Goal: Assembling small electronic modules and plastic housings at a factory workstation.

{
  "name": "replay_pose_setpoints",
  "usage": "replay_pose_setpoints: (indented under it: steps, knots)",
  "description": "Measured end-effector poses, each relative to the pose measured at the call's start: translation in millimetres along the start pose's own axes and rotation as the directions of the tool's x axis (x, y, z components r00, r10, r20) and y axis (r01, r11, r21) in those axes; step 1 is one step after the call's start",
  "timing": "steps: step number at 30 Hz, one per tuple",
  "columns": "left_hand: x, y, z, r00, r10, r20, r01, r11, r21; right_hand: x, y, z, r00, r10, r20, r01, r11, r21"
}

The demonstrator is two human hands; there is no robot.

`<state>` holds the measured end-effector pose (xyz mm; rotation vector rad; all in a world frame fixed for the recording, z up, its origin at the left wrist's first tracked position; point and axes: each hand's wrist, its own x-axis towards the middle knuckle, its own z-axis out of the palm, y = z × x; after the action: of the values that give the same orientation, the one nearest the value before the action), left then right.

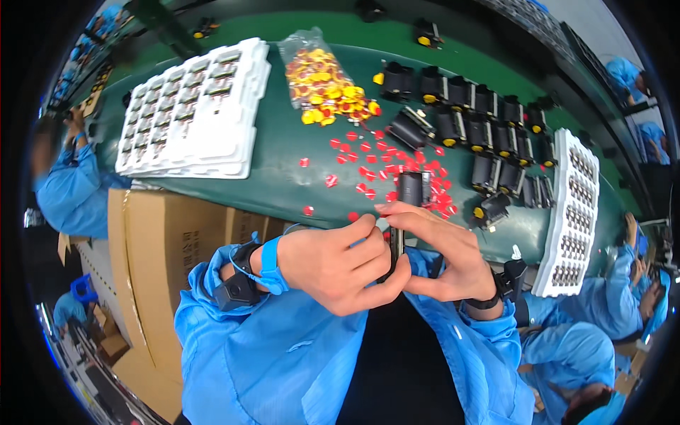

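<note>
Above my lap, close to the table's near edge, both hands are closed on a slim black part with a silvery edge [396, 244], standing roughly upright between them. My left hand [336, 269] pinches it from the left with curled fingers that hide much of it. From the right, my right hand [448, 253] grips it with thumb below and fingertips on top. Just beyond the fingertips lies a black housing [411, 189] among scattered red discs [365, 171]. A blue strap [271, 265] circles my left wrist.
Several black housings [487, 173] stand in rows at right, beside a white tray of small parts [564, 265]. A clear bag spills yellow and red pieces [319, 85] at the back. White foam trays [234, 145] sit left, above cardboard boxes [152, 262]. Blue-clothed people work on both sides.
</note>
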<state>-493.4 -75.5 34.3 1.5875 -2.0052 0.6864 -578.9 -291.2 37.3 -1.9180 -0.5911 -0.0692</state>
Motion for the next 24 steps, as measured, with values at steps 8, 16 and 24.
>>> replay_pose_setpoints:
  steps: [8, 16, 24]
  knots:
    - [9.7, -28.9, 50.0, 0.731, -0.656, 0.188, 0.683, 0.696, -0.221, -66.6, 32.9, -24.3, 0.835, 0.312, -0.452, -0.294, 0.949, 0.112]
    - [18.7, -14.5, 86.4, 0.666, -0.647, 0.371, 0.744, 0.611, -0.269, -62.6, 39.5, -29.6, 0.858, 0.105, -0.502, 0.042, 0.961, 0.273]
    - [53.7, -19.0, 56.3, 0.787, -0.525, 0.324, 0.61, 0.74, -0.283, -53.5, 36.6, -38.8, 0.904, 0.041, -0.425, 0.033, 0.985, 0.167]
